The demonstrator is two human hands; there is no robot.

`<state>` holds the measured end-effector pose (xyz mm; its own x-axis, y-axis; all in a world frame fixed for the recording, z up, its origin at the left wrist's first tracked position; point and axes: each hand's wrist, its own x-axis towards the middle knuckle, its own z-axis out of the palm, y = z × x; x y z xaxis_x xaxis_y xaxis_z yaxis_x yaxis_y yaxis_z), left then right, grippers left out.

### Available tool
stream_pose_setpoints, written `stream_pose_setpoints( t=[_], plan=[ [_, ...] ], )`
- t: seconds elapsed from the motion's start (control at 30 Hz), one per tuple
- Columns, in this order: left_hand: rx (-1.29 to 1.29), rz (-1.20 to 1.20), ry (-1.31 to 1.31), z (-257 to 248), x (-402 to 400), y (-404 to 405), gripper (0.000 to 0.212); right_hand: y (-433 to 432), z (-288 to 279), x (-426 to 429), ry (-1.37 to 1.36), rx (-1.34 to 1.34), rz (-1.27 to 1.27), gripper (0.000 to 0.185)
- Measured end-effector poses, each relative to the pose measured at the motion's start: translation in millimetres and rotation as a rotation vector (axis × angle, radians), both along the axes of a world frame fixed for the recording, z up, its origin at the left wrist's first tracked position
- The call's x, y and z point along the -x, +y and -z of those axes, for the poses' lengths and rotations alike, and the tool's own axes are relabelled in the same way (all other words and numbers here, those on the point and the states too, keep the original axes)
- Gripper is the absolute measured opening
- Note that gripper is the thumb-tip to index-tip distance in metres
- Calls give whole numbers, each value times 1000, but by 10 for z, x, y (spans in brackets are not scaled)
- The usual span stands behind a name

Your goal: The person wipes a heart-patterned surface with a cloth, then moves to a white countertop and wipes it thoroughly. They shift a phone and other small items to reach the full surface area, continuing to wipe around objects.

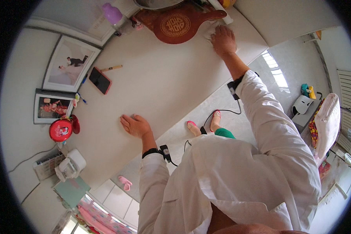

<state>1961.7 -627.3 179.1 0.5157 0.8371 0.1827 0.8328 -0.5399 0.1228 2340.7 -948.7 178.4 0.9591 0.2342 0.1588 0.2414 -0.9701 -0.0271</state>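
Note:
My right hand (224,41) presses a thin white cloth or tissue (209,31) onto the white tabletop (163,79) near its far right end. Part of the cloth is hidden under the palm. Just left of that hand lies a round red-brown wooden board (175,26) with a carved gold emblem, its handle pointing right. My left hand (136,125) rests palm down near the front edge of the table, fingers slightly apart and holding nothing. Beyond it is a smartphone or small tablet (100,80) in a red case, a wooden-handled tool (111,68) touching it.
Two framed pictures (71,64) lean at the back, with a red round tin (60,130) beside the smaller one. A purple-capped bottle (112,14) stands near the board. White appliance (71,165) at left. Black cables (222,110) hang from my wrist straps. Pink slippers (125,182) lie on the floor.

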Motion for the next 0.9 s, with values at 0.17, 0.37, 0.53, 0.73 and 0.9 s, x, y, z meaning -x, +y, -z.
stream_pose_setpoints(
  t=[0.17, 0.37, 0.53, 0.73, 0.9],
  plan=[
    [46, -7, -3, -13, 17, -2, 62, 471, -24, 4, -32, -45, -91, 54],
    [13, -3, 27, 1, 16, 3, 61, 519, -46, 147, -51, -119, -286, 56],
    [17, 2, 28, 20, 36, 12, 61, 619, -37, -107, -97, -193, -279, 54],
    [-18, 0, 29, 41, 32, 13, 58, 545, -63, 36, -57, -225, -284, 54],
    [13, -9, 3, 35, 34, 38, 58, 189, -169, 522, -72, -267, -348, 50]
  ],
)
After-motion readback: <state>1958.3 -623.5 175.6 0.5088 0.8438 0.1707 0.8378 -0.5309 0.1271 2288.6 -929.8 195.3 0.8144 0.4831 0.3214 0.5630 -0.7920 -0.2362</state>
